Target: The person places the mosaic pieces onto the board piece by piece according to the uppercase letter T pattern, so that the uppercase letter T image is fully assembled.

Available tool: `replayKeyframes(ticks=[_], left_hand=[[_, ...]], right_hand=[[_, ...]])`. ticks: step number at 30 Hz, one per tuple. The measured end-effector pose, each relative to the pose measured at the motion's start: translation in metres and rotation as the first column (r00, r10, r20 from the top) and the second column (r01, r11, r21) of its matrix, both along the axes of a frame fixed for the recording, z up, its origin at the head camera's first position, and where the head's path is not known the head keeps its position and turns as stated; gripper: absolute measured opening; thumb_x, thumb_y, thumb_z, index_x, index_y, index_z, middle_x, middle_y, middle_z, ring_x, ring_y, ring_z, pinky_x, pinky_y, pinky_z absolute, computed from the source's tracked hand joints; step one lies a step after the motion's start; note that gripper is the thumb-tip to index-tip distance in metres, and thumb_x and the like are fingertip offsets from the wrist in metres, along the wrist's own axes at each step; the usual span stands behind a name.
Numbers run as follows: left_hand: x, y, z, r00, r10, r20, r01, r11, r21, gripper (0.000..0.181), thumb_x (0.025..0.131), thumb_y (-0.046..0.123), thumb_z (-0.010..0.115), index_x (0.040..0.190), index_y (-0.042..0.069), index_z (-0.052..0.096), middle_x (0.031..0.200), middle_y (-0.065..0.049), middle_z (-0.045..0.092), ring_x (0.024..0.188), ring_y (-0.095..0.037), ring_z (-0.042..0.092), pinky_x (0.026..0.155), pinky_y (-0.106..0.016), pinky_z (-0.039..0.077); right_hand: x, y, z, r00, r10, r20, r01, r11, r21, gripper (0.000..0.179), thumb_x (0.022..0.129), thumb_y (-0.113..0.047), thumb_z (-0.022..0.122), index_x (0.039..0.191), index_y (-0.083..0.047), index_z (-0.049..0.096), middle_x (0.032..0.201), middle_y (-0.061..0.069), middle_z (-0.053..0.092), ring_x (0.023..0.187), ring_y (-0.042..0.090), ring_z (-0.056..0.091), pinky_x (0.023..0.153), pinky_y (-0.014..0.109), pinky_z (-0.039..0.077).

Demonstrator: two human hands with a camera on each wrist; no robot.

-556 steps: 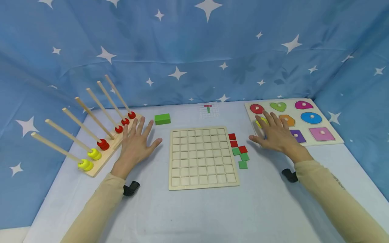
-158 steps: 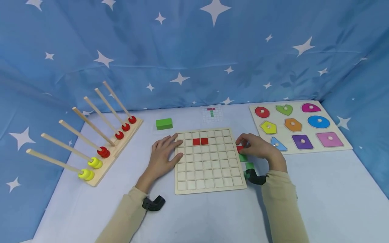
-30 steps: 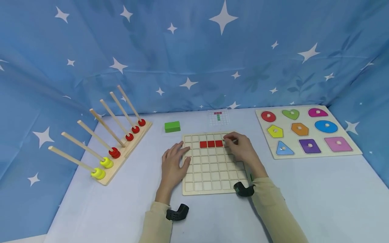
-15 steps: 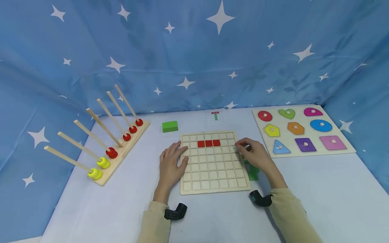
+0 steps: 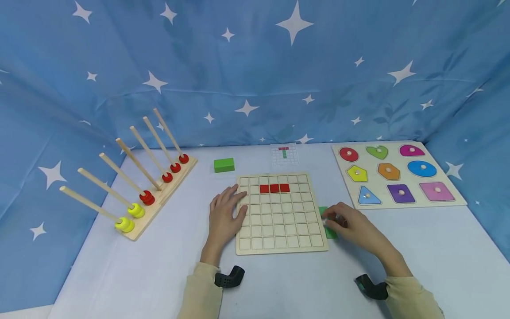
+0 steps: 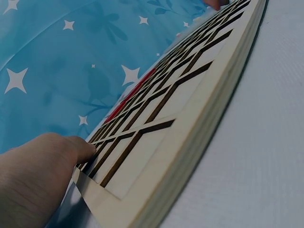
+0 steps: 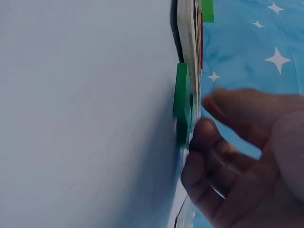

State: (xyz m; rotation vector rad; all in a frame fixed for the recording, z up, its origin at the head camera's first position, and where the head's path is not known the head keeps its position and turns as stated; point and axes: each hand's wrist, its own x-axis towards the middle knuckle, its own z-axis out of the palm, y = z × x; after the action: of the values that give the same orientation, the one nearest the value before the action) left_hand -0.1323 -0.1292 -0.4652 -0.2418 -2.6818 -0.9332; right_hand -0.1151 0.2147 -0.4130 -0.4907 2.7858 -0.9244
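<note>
A: What's sitting in the middle of all this?
B: A wooden grid board (image 5: 276, 231), lying flat on the white tabletop (image 5: 279, 288). Three red square tiles (image 5: 274, 188) are filling the middle cells of its second row from the far side.
A: And the left hand (image 5: 225, 217)?
B: Its fingers are lying nearly straight, tips resting on the board's left edge. I'm guessing it's steadying the board against sliding.
A: Is the right hand (image 5: 356, 226) holding anything?
B: Not that I'm seeing. Its fingers are curving over the green square tiles (image 5: 330, 233), thumb apart from forefinger. Whether it's touching one, I can't tell.
A: Why are the green ones lying there?
B: Just beside the board's right edge, they're probably staying handy for that hand. The fingers are hiding part, so I'm not counting them.
A: And beyond the board?
B: A pattern card (image 5: 284, 154), showing a red row above a green column, presumably lying there for checking.
A: Further out?
B: A green block (image 5: 224, 165) is lying left of the card, a peg counting rack (image 5: 161, 197) is standing farther left, and a knobbed shape puzzle (image 5: 403, 178) is lying rightward, all seemingly sitting aside.
A: Any writing?
B: No brand or lettering I'm managing to read.
</note>
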Motion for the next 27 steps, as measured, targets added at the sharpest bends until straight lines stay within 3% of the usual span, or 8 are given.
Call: replayKeyframes(ticks=[6, 18, 27], left_hand=[[0.000, -0.002, 0.002, 1.000, 0.005, 0.014, -0.005, 1.000, -0.002, 0.035, 0.090, 0.026, 0.061, 0.124, 0.020, 0.062, 0.145, -0.004, 0.046, 0.139, -0.025, 0.035, 0.113, -0.049, 0.019], [0.000, 0.000, 0.002, 0.999, -0.001, 0.037, 0.001, 1.000, 0.001, 0.035, 0.090, 0.026, 0.061, 0.125, 0.020, 0.062, 0.146, -0.004, 0.045, 0.140, -0.025, 0.034, 0.113, -0.050, 0.019], [0.001, 0.001, 0.002, 1.000, 0.001, -0.014, -0.001, 1.000, 0.007, 0.034, 0.089, 0.024, 0.062, 0.122, 0.018, 0.063, 0.143, -0.006, 0.048, 0.137, -0.027, 0.038, 0.111, -0.052, 0.022]], right_hand=[[0.010, 0.007, -0.002, 0.997, 0.075, 0.007, -0.075, 0.995, 0.065, 0.025, 0.083, -0.014, 0.071, 0.106, -0.020, 0.064, 0.094, -0.007, 0.053, 0.075, 0.003, 0.047, 0.064, 0.016, 0.046], [0.023, 0.016, 0.001, 0.994, 0.096, 0.047, -0.101, 0.990, 0.100, 0.031, 0.082, -0.018, 0.073, 0.111, -0.024, 0.063, 0.104, -0.005, 0.049, 0.080, 0.002, 0.049, 0.068, 0.016, 0.048], [0.023, 0.016, 0.001, 0.993, 0.114, 0.032, -0.116, 0.989, 0.090, 0.031, 0.079, -0.013, 0.075, 0.104, -0.022, 0.059, 0.100, -0.008, 0.052, 0.078, 0.000, 0.049, 0.070, 0.016, 0.049]])
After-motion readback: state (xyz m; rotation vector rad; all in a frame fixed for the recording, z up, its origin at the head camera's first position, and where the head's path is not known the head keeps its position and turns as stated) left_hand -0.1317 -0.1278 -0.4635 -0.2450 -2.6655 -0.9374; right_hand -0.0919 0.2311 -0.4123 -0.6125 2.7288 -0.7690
